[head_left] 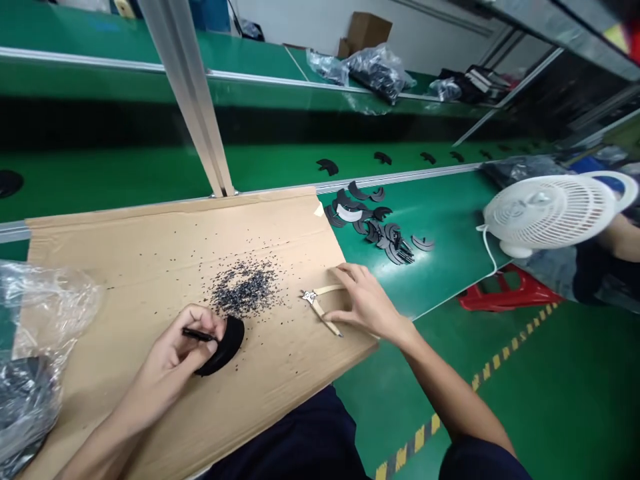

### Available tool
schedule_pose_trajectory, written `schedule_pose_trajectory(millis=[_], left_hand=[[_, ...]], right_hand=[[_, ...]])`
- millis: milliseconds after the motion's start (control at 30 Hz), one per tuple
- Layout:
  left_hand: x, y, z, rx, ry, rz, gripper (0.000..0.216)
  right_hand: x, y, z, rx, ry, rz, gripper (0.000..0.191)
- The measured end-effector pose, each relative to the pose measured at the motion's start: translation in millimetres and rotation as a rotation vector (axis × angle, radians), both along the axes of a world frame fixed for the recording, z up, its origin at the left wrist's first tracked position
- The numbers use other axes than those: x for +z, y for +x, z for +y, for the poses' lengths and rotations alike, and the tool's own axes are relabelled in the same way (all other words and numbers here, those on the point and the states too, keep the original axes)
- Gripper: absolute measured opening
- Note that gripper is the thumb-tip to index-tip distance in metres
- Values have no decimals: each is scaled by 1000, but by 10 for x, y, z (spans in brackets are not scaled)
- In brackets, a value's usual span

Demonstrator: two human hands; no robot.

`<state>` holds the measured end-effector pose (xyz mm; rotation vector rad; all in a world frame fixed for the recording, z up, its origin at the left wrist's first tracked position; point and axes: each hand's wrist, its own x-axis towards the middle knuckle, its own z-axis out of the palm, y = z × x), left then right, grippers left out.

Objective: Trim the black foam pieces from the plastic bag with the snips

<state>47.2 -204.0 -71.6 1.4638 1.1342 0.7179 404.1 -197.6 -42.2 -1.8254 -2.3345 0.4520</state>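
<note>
My left hand (pixel 183 347) pinches a black curved plastic part (pixel 227 347) low over the cardboard. A short black bar sticks out between its fingers; whether it belongs to that part, I cannot tell. Cutting pliers (pixel 311 297) with cream handles lie spread on the cardboard. Over their handles is my right hand (pixel 367 300), thumb and fingers apart, the thumb at the lower handle and the upper handle's end running under the palm. Many tiny black plastic bits (pixel 245 287) are heaped and scattered beyond my left hand.
A cardboard sheet (pixel 170 267) covers the bench. Black curved parts (pixel 377 227), with one white piece, lie piled on the green tabletop at right. More sit spaced along the green strip behind. A white fan (pixel 550 210), a red stool (pixel 510 290), clear plastic bags (pixel 50 313) and a metal post (pixel 193 87) stand around.
</note>
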Motion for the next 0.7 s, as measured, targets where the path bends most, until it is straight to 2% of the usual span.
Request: schedule_pose_trajectory(millis=[67, 167, 233, 367, 533, 600, 700], left_hand=[[3, 84, -3, -66, -27, 8, 9], [54, 292, 88, -258, -37, 62, 29], [110, 492, 189, -436, 29, 147, 32], [162, 875, 325, -701, 271, 376, 22], [207, 1144, 466, -732, 696, 550, 23], [293, 1369, 673, -701, 793, 612, 24], [408, 1957, 1152, -609, 855, 741, 24]], right_hand=[[-91, -28, -169, -22, 13, -19, 86], [-215, -112, -343, -43, 55, -2, 82], [-281, -141, -408, -41, 98, 16, 76], [-367, -90, -527, -121, 191, 120, 46], [-426, 63, -708, -304, 253, 579, 34], [-464, 93, -734, -348, 214, 809, 34], [-534, 98, -716, -388, 118, 1109, 43]])
